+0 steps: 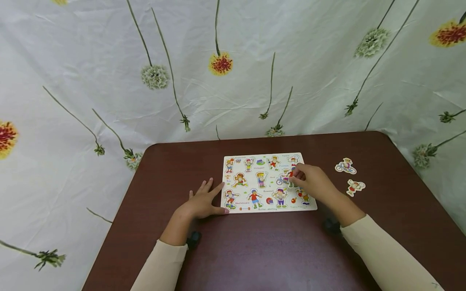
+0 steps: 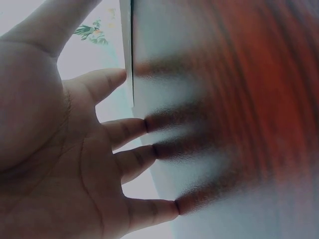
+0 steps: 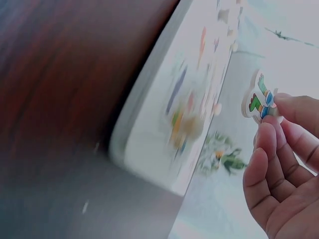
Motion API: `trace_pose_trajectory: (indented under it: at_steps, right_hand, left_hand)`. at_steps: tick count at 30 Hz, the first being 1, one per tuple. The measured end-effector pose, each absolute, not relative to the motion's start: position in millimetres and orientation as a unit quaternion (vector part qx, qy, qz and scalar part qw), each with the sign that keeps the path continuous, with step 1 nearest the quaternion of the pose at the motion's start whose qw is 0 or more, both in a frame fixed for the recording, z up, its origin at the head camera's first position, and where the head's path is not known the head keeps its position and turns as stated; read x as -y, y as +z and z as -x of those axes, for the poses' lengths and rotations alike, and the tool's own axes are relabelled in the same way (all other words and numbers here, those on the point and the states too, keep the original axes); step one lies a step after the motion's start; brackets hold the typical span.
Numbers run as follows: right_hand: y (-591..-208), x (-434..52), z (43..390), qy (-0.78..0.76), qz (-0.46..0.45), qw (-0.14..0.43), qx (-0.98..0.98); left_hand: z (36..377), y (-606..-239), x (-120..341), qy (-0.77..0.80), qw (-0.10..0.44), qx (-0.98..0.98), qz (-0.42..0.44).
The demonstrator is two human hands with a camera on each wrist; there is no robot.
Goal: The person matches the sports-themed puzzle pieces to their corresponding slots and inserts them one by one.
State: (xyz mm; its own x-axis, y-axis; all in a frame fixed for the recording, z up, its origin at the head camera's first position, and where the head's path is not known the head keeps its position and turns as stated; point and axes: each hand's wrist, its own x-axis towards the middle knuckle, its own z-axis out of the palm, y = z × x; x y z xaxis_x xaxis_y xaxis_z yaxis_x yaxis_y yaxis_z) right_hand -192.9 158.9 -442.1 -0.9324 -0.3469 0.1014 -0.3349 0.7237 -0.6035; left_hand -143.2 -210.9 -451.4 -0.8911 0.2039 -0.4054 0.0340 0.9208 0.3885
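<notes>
Floral cloth behind; brown table carries puzzle board. Left hand lies flat, fingers spread, touching board's left edge, likely steadying it. Right hand pinches a cut-out figure piece above board's right side; two loose pieces lie right

Even, soft light; wrist views blurred

The head view is bright and sharp, with faint shadows under the arms on the counter and wide-angle bending at the edges. Both wrist views are hazy and washed out: the puzzle board smears, and the counter reflects the fingers.
</notes>
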Motion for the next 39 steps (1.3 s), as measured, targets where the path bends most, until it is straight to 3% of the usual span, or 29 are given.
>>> trace_pose_trajectory:
  at_steps: [27, 39]
  right_hand:
    - [-442, -87, 173, -0.327, 0.258, 0.058, -0.907]
    - [-455, -62, 169, -0.301, 0.302, 0.052, -0.903]
  left_hand:
    - [143, -451, 210, 0.187, 0.223, -0.955, -0.06]
    - [142, -450, 211, 0.188, 0.218, -0.955, -0.07]
